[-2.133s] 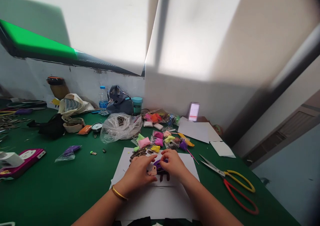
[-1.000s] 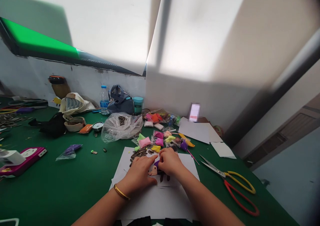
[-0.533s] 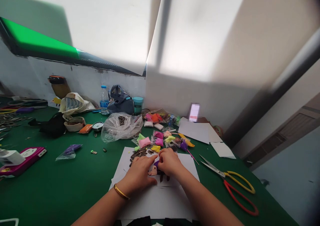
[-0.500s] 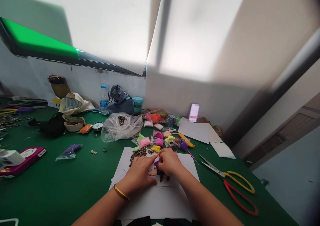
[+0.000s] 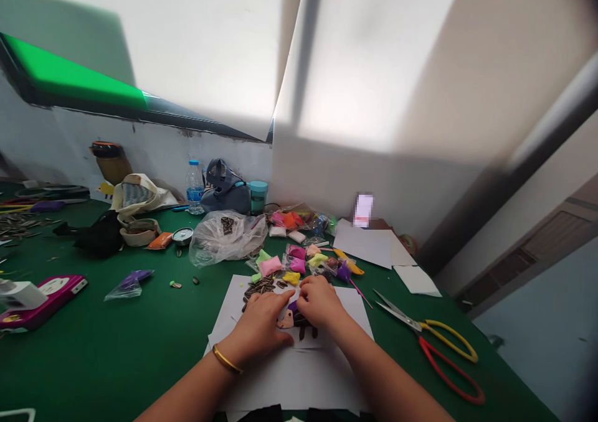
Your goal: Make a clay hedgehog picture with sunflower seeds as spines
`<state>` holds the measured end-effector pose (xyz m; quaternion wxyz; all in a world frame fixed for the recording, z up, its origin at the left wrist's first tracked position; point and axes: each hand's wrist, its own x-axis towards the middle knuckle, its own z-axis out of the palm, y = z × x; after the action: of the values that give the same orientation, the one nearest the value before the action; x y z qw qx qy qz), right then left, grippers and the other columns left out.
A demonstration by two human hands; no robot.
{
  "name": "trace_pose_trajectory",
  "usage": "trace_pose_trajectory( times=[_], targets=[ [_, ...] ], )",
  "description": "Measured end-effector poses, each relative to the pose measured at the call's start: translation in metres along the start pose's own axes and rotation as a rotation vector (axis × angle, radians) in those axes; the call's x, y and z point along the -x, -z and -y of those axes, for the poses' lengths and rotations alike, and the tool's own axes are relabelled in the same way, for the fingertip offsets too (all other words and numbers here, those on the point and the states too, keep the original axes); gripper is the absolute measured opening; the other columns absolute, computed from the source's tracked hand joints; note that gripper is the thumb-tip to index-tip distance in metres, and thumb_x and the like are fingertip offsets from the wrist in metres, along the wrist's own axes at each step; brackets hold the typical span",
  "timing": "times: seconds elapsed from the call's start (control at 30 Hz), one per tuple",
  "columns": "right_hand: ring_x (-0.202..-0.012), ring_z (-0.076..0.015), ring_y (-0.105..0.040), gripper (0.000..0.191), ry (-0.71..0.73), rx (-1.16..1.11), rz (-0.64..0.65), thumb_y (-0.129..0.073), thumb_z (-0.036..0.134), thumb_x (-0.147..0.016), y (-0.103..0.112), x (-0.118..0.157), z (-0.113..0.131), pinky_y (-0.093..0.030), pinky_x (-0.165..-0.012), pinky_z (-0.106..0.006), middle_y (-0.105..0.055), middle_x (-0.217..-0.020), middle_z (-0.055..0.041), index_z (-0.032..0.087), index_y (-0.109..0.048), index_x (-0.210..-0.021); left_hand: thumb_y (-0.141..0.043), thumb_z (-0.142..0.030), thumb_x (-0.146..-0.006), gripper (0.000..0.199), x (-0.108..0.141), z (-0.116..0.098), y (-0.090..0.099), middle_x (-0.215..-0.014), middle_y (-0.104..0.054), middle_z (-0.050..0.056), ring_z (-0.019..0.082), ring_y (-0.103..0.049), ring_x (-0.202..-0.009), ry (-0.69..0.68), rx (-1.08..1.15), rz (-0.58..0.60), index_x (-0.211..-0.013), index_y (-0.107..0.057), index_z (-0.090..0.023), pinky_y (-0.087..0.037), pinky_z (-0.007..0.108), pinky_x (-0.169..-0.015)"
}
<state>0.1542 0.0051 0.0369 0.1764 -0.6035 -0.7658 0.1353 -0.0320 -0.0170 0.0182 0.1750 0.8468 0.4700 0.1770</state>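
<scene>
My left hand (image 5: 264,319), with a gold bangle on its wrist, rests on the white paper (image 5: 299,378). Its thumb and forefinger are spread beside a small clay figure (image 5: 285,320) with a peach face and a purple part. Bent over the figure's right side, my right hand (image 5: 320,300) has its fingertips pressed together; whatever they grip is hidden. Dark striped sunflower seeds (image 5: 304,333) show as the figure's body and legs below that hand. Behind my left hand lies a pile of sunflower seeds (image 5: 259,289).
Bags of coloured clay (image 5: 295,264) lie past the paper, next to a plastic bag (image 5: 227,238) with seeds. Large scissors (image 5: 415,325) lie half open at the right. A magenta box (image 5: 47,300) is at the left. A phone (image 5: 363,210) leans against the wall.
My right hand has shifted slightly to the right, uncovering more of the figure's seeds. The left hand keeps its place.
</scene>
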Motion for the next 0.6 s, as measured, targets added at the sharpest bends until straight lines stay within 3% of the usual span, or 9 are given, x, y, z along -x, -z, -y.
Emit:
trace_pose_trajectory(
  times=[0.13,0.27,0.37,0.6],
  targets=[
    [-0.103,-0.0228,-0.054,0.018,-0.005,-0.055,-0.080,-0.055,0.017,-0.081,0.002,-0.001,-0.005,-0.039,-0.090,-0.031,-0.069,-0.100,-0.0049,0.020,-0.071,-0.075,-0.081,-0.040,-0.066,0.083,-0.001,0.003,0.000,-0.130,-0.062,0.008,0.032,-0.055,-0.120,-0.023,0.000,-0.009,-0.140,-0.047,-0.027,-0.039,0.044,-0.100],
    [-0.102,-0.0212,-0.055,0.017,0.007,-0.116,-0.146,-0.053,0.015,-0.083,0.002,0.000,-0.011,-0.039,-0.093,-0.030,-0.069,-0.099,-0.0042,0.020,-0.069,-0.077,-0.066,-0.034,-0.086,0.047,-0.015,0.006,0.008,-0.133,-0.060,0.007,0.028,-0.053,-0.121,-0.069,-0.056,-0.110,-0.131,-0.056,-0.027,-0.039,0.041,-0.101],
    [-0.099,-0.0201,-0.056,0.018,0.015,-0.162,-0.176,-0.052,0.014,-0.084,0.000,0.003,-0.015,-0.040,-0.091,-0.029,-0.069,-0.096,-0.0035,0.020,-0.068,-0.077,-0.060,-0.022,-0.088,0.025,-0.033,0.009,0.017,-0.117,-0.065,0.008,0.026,-0.058,-0.109,-0.024,-0.181,-0.138,-0.112,-0.067,-0.026,-0.042,0.038,-0.093],
    [-0.101,-0.0206,-0.058,0.016,0.041,-0.330,-0.281,-0.053,0.017,-0.083,-0.006,0.007,-0.024,-0.042,-0.091,-0.030,-0.069,-0.099,-0.0050,0.020,-0.067,-0.076,-0.055,-0.017,-0.087,0.016,-0.062,0.019,0.020,-0.095,-0.067,0.012,0.030,-0.058,-0.101,0.007,-0.284,-0.113,-0.087,-0.071,-0.019,-0.039,0.044,-0.088]
  ],
)
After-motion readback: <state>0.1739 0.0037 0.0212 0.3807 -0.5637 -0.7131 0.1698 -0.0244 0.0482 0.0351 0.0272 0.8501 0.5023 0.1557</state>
